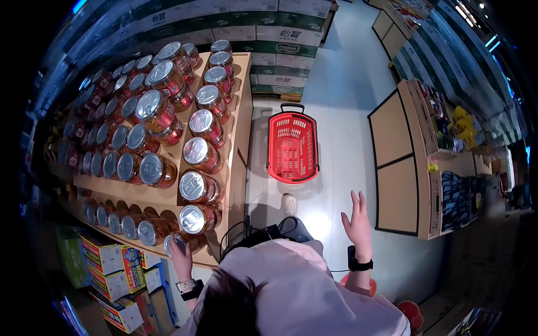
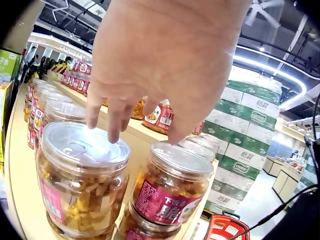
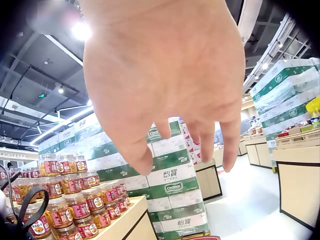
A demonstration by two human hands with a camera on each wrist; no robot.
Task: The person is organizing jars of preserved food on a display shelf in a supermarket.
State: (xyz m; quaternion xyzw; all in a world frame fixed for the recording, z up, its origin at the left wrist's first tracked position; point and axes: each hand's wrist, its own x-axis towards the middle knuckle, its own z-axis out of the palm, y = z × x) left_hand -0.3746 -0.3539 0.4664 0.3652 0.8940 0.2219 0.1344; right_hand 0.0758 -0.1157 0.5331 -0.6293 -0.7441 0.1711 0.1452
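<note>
My left hand (image 1: 181, 262) is at the near corner of a wooden display stand, its fingers over the silver lid of a corner jar (image 1: 172, 243). In the left wrist view the fingertips are right at the clear-capped lid of that jar (image 2: 82, 170) of yellow-brown pickles, and the thumb points toward a second jar (image 2: 172, 185) with a pink label. The fingers are not wrapped round either jar. My right hand (image 1: 358, 221) is held in the air over the aisle, fingers extended and nothing in it.
Rows of stacked jars (image 1: 159, 115) cover the wooden stand (image 1: 238, 101). A red shopping basket (image 1: 291, 147) with a black handle sits on the floor ahead. Green-and-white cartons (image 1: 288, 47) are piled behind it. Another wooden stand (image 1: 395, 140) borders the aisle at right; colourful boxes (image 1: 115, 269) are at lower left.
</note>
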